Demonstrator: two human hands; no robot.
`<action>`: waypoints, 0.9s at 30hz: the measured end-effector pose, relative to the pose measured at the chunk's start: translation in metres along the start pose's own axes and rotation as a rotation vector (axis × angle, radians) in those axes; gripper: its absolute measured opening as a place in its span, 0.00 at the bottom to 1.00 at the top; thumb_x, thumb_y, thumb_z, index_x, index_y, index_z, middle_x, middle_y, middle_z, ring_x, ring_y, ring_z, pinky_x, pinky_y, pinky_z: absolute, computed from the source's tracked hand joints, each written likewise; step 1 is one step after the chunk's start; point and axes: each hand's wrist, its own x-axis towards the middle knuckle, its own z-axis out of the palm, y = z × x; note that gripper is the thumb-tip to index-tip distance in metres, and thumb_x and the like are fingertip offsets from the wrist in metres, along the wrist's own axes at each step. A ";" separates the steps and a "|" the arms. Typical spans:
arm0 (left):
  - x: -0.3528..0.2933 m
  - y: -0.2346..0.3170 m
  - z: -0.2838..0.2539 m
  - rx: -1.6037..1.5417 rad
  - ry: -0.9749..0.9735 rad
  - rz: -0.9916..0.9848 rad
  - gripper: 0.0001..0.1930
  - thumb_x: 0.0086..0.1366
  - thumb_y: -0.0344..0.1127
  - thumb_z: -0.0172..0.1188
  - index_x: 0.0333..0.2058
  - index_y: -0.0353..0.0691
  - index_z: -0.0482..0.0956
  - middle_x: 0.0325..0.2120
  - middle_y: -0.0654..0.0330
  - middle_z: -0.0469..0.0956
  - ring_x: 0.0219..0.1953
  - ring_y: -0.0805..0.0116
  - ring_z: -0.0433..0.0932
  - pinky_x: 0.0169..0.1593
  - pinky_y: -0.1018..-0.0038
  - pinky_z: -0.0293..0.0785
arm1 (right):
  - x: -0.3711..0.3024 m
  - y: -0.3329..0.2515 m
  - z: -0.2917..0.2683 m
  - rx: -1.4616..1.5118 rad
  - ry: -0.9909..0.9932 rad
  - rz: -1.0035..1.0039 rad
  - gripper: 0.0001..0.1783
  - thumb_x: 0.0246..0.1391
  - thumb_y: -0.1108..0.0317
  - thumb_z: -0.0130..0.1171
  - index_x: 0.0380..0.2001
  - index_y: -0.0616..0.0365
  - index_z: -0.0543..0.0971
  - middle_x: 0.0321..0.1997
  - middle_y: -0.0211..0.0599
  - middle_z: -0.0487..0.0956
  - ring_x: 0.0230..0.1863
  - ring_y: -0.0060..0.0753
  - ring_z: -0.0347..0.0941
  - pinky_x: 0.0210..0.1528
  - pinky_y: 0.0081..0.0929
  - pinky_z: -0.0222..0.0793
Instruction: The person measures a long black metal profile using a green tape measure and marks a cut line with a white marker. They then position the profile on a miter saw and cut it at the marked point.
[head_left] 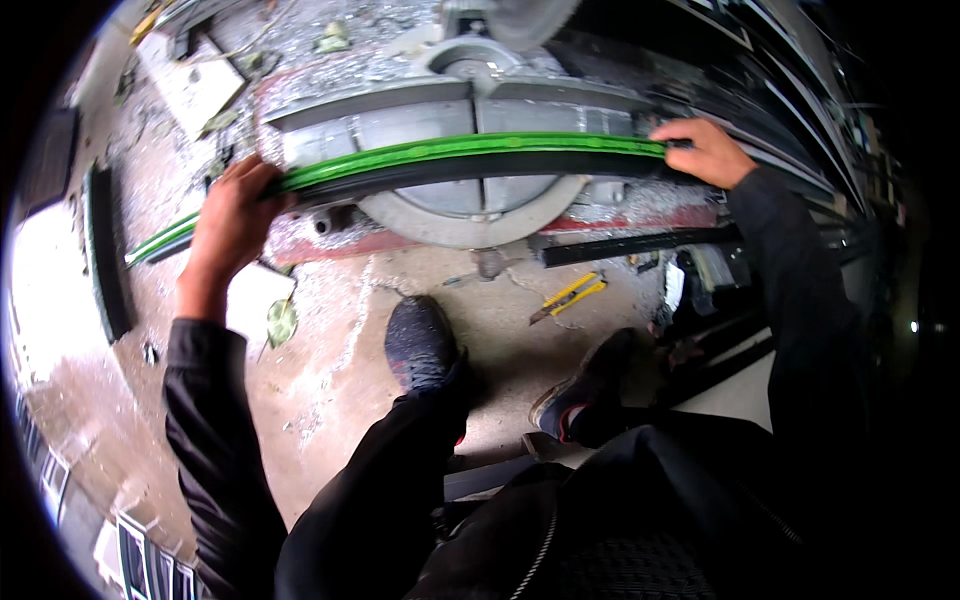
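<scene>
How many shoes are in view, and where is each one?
2: the left shoe below the round metal base, the right shoe below the yellow knife. Dark areas may hide others.

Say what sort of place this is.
Probably a workshop for cutting metal profiles: there is a grey saw base with a slotted round table, pale shavings scattered about, and a long green-and-black strip held across the base.

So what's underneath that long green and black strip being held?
Beneath the strip, a grey slotted metal base shows along both its long edges. The stretch directly under is covered, so its surface, and whether they touch, can't be seen.
</scene>
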 end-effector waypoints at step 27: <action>-0.013 -0.013 -0.002 0.028 -0.064 -0.100 0.13 0.64 0.28 0.63 0.47 0.35 0.79 0.42 0.51 0.80 0.48 0.48 0.79 0.54 0.60 0.74 | 0.012 -0.018 0.029 -0.223 0.003 0.076 0.21 0.63 0.61 0.59 0.56 0.56 0.81 0.58 0.48 0.82 0.58 0.45 0.78 0.63 0.40 0.70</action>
